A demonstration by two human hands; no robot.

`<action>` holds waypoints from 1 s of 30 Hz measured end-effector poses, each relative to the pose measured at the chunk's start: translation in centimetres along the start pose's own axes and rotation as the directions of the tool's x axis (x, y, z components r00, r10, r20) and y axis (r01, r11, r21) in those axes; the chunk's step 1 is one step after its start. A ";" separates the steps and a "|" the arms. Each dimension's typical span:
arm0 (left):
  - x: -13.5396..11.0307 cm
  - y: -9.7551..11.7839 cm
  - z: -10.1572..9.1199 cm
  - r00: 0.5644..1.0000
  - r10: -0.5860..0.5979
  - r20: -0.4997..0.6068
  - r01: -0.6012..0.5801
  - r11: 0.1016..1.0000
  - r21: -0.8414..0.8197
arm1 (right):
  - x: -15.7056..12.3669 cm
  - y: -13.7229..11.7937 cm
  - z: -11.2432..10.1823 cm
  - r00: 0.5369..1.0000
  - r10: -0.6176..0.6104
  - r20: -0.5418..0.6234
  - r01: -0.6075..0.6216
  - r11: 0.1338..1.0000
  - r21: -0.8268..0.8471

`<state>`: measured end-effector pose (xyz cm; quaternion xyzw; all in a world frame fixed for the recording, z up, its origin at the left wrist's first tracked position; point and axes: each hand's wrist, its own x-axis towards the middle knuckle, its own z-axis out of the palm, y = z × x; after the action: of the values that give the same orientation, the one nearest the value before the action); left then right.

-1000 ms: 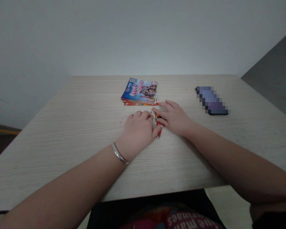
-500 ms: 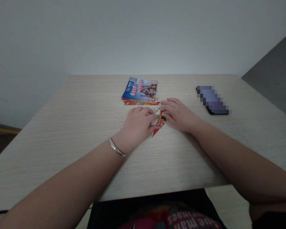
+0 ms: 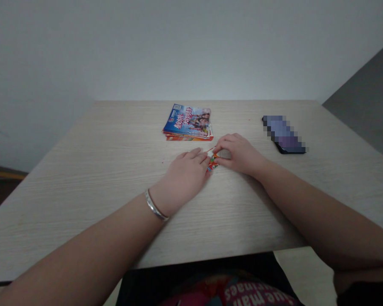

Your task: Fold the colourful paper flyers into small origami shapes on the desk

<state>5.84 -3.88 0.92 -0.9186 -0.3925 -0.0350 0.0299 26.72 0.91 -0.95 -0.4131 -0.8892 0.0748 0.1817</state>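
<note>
A small folded piece of printed paper (image 3: 212, 162), red and orange with some green and white, lies on the table between my hands. My left hand (image 3: 188, 172), with a silver bangle at the wrist, rests flat over its left part, fingers stretched out, and hides much of it. From the right, my right hand (image 3: 236, 154) pinches the paper's edge between thumb and curled fingers. Just beyond the hands sits a stack of printed leaflets (image 3: 188, 121), a blue one with white and pink lettering on top.
A dark phone (image 3: 284, 135) with a blurred screen lies to the right of my right hand. The pale wood-grain table (image 3: 83, 170) meets a light wall (image 3: 191, 51) at its far edge. My lap shows below the near edge.
My left hand has flattened and slid further over the paper, covering its lower left part. My right fingers have curled from lying outstretched into a pinch at the paper's edge.
</note>
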 end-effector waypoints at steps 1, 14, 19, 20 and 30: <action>0.0 -0.2 0.1 1.000 0.016 -0.006 -0.016 1.000 0.000 | -0.1 0.1 0.0 1.000 0.000 -0.003 0.000 1.000 0.004; 0.3 -2.5 0.4 0.966 0.236 -0.102 -0.232 0.971 0.051 | -1.2 -0.2 0.0 0.995 -0.076 -0.064 0.077 0.997 0.025; -0.5 -1.2 -0.8 0.971 0.240 -0.017 -0.235 0.962 0.136 | -1.0 -1.9 -1.1 0.996 -0.084 0.005 0.084 0.996 -0.025; -0.8 -0.9 -0.9 0.973 0.229 -0.001 -0.227 0.963 0.144 | -1.0 -2.4 -1.5 0.995 -0.083 0.051 0.087 0.994 -0.070; -2.3 -0.7 -0.4 0.985 0.155 0.071 -0.155 0.988 0.002 | -3.5 -4.7 -3.0 0.983 -0.083 0.165 0.134 0.935 -0.328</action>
<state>3.75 -5.07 1.16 -0.9469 -0.3207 0.0014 0.0220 26.64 -4.83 2.18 -0.3815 -0.9214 -0.0585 0.0453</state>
